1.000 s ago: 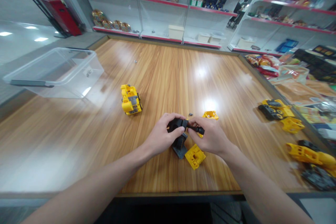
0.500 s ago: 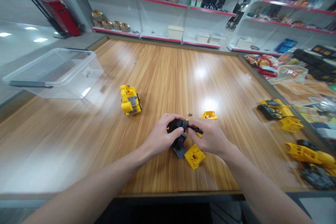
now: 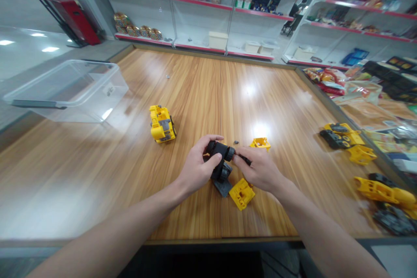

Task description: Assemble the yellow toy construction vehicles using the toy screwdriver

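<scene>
My left hand (image 3: 197, 167) grips a black toy wheel assembly (image 3: 220, 150) by its side. My right hand (image 3: 257, 170) pinches a thin black rod (image 3: 246, 160) whose near end meets that assembly. Right below the hands lies a dark grey toy chassis (image 3: 222, 180), partly covered by the black part. A yellow plastic toy body panel (image 3: 241, 194) rests just below my right fingers. A smaller yellow piece (image 3: 260, 143) and a tiny dark screw (image 3: 236, 142) lie beyond them. A built yellow toy truck (image 3: 162, 124) stands to the left.
A clear plastic bin (image 3: 70, 91) stands at the wooden table's (image 3: 195, 82) far left. More yellow and black toy truck parts (image 3: 381, 191) lie at the right, beside colourful packets (image 3: 358, 91). Red-edged store shelves (image 3: 195, 8) line the back.
My hands have drawn slightly apart. The black wheel assembly has turned in my left hand, and its wheel now shows more clearly above the chassis.
</scene>
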{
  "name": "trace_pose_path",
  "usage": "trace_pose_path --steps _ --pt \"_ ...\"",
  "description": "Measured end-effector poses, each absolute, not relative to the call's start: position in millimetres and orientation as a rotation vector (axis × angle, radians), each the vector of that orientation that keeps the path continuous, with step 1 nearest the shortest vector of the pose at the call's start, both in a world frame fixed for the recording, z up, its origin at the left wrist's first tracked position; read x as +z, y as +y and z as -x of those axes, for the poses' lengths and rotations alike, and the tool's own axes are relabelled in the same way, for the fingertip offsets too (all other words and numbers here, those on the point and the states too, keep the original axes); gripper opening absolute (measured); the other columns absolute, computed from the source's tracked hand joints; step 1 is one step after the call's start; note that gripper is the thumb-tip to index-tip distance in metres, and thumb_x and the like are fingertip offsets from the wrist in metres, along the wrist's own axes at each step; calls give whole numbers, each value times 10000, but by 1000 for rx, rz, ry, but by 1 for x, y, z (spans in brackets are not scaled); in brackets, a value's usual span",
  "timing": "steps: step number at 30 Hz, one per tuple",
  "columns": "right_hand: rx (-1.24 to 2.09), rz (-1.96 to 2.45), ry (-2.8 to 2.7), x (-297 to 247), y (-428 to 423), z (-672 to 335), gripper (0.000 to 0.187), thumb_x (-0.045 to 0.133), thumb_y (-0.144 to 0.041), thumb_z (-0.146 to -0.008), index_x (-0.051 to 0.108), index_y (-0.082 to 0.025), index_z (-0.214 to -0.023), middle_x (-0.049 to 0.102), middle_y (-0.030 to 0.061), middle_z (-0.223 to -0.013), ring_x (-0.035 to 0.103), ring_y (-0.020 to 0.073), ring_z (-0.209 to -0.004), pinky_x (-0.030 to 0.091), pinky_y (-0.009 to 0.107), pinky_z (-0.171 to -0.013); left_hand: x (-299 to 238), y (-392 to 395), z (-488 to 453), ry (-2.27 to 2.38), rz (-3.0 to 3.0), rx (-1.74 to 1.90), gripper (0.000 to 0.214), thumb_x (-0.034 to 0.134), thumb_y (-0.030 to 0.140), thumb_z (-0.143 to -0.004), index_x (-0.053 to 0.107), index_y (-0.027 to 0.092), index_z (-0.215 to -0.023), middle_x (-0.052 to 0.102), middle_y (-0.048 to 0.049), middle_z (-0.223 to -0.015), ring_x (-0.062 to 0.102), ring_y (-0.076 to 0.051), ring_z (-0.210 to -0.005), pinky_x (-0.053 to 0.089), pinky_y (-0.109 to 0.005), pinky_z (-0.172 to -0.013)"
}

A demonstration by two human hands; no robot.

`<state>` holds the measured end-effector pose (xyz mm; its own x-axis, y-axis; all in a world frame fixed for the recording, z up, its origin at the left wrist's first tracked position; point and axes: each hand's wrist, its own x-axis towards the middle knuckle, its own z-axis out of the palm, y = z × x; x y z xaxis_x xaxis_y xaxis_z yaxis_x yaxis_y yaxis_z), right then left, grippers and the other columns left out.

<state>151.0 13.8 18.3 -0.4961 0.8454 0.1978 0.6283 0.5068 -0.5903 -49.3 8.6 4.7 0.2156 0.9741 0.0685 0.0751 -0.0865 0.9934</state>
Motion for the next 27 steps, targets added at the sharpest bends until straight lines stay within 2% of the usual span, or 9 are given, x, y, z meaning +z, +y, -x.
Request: trace_pose_path --steps 9,14,19,27 --pt "783 1187 -2246 19 13 -153 333 414 -270 -980 460 -183 -662 401 -49 -579 403 85 -521 296 230 -488 10 5 49 1081 -1465 1118 329 576 190 -832 580 190 -1161 634 -58 -1027 611 -178 -863 512 -292 -767" --pt "676 1195 -2239 20 12 -153 248 456 -247 -945 533 -170 -722 464 -30 -618 433 100 -557 319 249 -526 10 6 48 1105 -1467 1096 357 572 196 -828 570 199 -1185 633 -64 -1066 622 -187 -895 518 -289 -758" --pt "536 1171 -2304 16 15 -155 124 518 -213 -883 562 -164 -778 544 7 -700 487 128 -637 339 277 -600 3 11 45 1167 -1440 1021 441 542 173 -823 510 204 -1261 601 -19 -891 609 -160 -771 518 -295 -707" --pt "495 1167 -2409 13 17 -157 224 492 -195 -890 501 -174 -667 484 -14 -611 451 108 -567 292 268 -563 -2 13 45 1183 -1549 993 336 534 141 -799 587 184 -1127 670 -69 -1044 641 -208 -929 516 -354 -822"
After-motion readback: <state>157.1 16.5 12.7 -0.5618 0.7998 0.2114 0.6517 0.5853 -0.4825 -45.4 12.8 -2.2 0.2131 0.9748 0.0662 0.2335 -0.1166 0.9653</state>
